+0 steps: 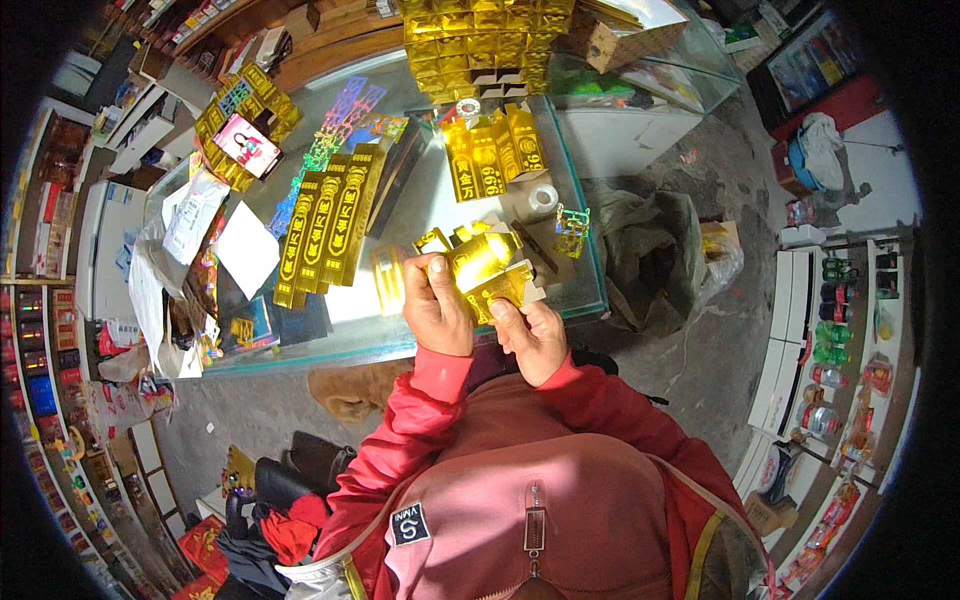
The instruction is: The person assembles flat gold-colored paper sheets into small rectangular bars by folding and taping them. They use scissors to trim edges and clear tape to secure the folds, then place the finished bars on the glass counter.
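Note:
A shiny gold cardboard box [482,262], partly unfolded with its flaps out, is held between my two hands over the near edge of the glass counter. My left hand [437,302] pinches its left side, thumb on top. At its lower right corner, near a pale flap, my right hand [530,335] grips it between thumb and fingers. Just beyond stand several upright gold boxes [492,155] with dark printing. Long flat gold strips [325,228] with dark characters lie fanned to the left. A roll of clear tape [543,198] rests right of the box.
A large stack of gold boxes [485,45] rises at the counter's far side. Left on the glass counter [390,345] are a lit phone [246,146], white paper [247,250] and colourful cut-out sheets [325,140]. An open grey sack [645,262] stands on the floor at right.

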Demonstrator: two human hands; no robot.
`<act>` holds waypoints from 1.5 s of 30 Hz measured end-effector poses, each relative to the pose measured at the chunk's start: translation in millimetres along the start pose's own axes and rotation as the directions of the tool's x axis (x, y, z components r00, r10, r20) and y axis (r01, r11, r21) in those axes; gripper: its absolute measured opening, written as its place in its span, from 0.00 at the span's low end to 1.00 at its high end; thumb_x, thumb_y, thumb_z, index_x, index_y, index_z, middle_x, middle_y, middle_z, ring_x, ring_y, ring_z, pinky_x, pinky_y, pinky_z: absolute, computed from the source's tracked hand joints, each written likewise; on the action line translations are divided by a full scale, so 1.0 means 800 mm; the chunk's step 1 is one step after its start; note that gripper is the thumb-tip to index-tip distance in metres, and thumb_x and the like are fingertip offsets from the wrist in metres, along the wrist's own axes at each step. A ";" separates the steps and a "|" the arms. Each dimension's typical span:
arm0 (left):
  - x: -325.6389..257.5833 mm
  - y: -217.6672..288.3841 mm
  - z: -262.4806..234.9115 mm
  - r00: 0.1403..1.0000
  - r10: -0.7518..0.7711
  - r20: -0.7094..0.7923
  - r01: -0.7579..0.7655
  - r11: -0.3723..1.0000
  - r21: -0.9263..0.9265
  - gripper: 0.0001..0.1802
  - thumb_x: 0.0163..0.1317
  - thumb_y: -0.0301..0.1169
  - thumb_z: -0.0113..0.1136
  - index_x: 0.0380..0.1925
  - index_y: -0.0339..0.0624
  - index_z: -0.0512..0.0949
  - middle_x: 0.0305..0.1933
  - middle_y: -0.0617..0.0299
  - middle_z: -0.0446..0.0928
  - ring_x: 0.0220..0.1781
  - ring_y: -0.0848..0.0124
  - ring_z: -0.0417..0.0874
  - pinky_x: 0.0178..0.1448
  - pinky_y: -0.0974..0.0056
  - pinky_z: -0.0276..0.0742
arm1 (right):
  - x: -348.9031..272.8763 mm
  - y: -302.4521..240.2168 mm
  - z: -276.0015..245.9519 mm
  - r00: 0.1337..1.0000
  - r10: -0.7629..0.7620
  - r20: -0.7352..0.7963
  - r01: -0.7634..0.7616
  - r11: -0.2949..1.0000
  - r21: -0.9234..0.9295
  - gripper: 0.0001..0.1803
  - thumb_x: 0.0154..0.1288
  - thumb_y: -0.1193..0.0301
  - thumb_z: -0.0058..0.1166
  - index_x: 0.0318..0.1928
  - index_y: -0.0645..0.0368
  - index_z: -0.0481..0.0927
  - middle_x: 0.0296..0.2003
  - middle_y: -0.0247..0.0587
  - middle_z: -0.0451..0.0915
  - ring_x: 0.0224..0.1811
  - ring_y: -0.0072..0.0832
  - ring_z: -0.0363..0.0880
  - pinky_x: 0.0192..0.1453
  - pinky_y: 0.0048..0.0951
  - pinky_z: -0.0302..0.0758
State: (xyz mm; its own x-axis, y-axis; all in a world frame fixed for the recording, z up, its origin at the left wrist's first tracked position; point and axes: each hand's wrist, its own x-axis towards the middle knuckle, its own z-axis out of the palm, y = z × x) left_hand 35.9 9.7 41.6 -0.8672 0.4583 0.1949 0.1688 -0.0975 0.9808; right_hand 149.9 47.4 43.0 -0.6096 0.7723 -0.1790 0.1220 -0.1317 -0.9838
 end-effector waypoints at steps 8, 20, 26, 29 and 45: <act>-0.001 0.002 -0.006 0.999 -0.033 0.012 0.033 0.998 -0.048 0.14 0.72 0.35 0.44 0.28 0.41 0.67 0.23 0.73 0.60 0.27 0.83 0.57 0.30 0.75 0.57 | 0.002 -0.004 -0.010 0.997 0.067 -0.043 -0.063 0.994 0.092 0.20 0.66 0.59 0.52 0.22 0.59 0.73 0.15 0.31 0.72 0.17 0.16 0.67 0.21 0.20 0.65; 0.010 0.022 -0.019 0.895 -0.234 0.379 0.157 0.962 0.223 0.13 0.68 0.35 0.50 0.30 0.38 0.74 0.17 0.69 0.68 0.19 0.81 0.66 0.23 0.71 0.62 | 0.037 -0.034 -0.073 0.956 -0.091 0.278 0.158 0.961 -0.229 0.10 0.64 0.68 0.52 0.35 0.64 0.79 0.21 0.34 0.76 0.23 0.17 0.70 0.28 0.25 0.68; -0.001 0.013 -0.002 0.970 -0.122 0.211 0.089 0.983 0.160 0.13 0.71 0.36 0.45 0.29 0.40 0.71 0.16 0.73 0.65 0.16 0.86 0.62 0.19 0.75 0.57 | 0.040 -0.021 -0.028 0.977 -0.141 0.158 0.115 0.979 0.166 0.12 0.62 0.75 0.57 0.46 0.64 0.77 0.39 0.32 0.80 0.39 0.17 0.76 0.45 0.22 0.73; -0.007 0.008 0.001 0.982 -0.120 0.147 0.094 0.981 0.172 0.13 0.70 0.35 0.46 0.33 0.38 0.73 0.14 0.62 0.68 0.17 0.77 0.68 0.23 0.68 0.65 | 0.031 -0.016 -0.020 0.985 -0.020 0.173 -0.026 0.964 0.263 0.12 0.62 0.76 0.56 0.46 0.64 0.77 0.39 0.33 0.80 0.40 0.17 0.76 0.45 0.21 0.74; -0.023 0.000 -0.020 0.974 -0.143 0.178 0.109 0.976 0.188 0.13 0.71 0.34 0.44 0.29 0.40 0.70 0.16 0.74 0.63 0.17 0.85 0.61 0.20 0.75 0.57 | 0.027 0.002 -0.012 0.976 0.011 0.219 -0.075 0.954 0.290 0.13 0.66 0.73 0.51 0.49 0.65 0.75 0.41 0.33 0.79 0.41 0.16 0.74 0.46 0.22 0.72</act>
State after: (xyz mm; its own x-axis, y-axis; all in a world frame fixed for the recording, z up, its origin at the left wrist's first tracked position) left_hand 44.5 -12.8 37.8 -0.7853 0.6170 0.0504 0.1580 0.1210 0.9800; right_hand 144.3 69.9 37.9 -0.7647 0.6163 -0.1883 -0.0646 -0.3640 -0.9291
